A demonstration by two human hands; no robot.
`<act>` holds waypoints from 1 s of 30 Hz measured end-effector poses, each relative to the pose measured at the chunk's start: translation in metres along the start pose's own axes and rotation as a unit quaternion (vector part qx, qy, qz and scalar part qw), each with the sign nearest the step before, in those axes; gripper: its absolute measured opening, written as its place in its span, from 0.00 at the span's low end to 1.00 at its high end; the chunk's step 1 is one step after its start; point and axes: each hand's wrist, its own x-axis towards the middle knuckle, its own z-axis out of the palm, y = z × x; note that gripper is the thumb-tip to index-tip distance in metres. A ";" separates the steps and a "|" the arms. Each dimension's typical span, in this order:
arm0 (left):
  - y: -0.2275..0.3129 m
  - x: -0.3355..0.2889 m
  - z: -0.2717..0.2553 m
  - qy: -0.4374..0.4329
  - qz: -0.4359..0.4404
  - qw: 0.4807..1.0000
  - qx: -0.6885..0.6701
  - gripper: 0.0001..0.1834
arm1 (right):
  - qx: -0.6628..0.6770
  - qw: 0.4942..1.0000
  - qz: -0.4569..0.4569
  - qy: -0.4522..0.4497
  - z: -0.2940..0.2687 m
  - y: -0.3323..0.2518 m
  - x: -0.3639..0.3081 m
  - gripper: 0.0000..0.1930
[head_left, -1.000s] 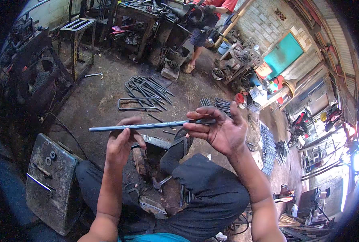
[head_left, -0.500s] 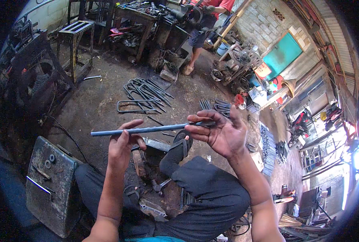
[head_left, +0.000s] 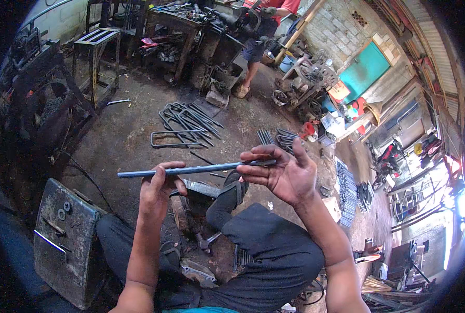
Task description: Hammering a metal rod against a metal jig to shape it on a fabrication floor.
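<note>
Left index finger (head_left: 171,165) lowered toward metal rod (head_left: 206,168); hands (head_left: 292,180) apart, both holding it.

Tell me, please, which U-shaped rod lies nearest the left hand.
The front U-shaped rod, lower left in the heap; the others lie farther from the left hand.

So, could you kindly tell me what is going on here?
A seated person is holding a metal rod up in front of them, the left hand near one end and the right hand near the other. Beyond it, bent metal rods lie in a pile on the floor, and a hammer lies nearer the person. Further back, another person stands by a cluttered workbench.
</note>
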 end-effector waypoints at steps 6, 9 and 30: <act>0.001 0.001 0.001 0.003 -0.001 1.000 0.012 0.25 | -0.009 1.000 0.001 0.003 0.000 0.000 0.001 0.42; 0.001 0.000 0.003 0.025 -0.008 1.000 0.009 0.25 | -0.009 1.000 0.002 0.001 0.000 -0.001 0.000 0.41; 0.004 0.002 0.016 0.012 0.026 0.999 -0.029 0.24 | -0.032 0.999 -0.001 0.007 -0.002 -0.002 -0.002 0.43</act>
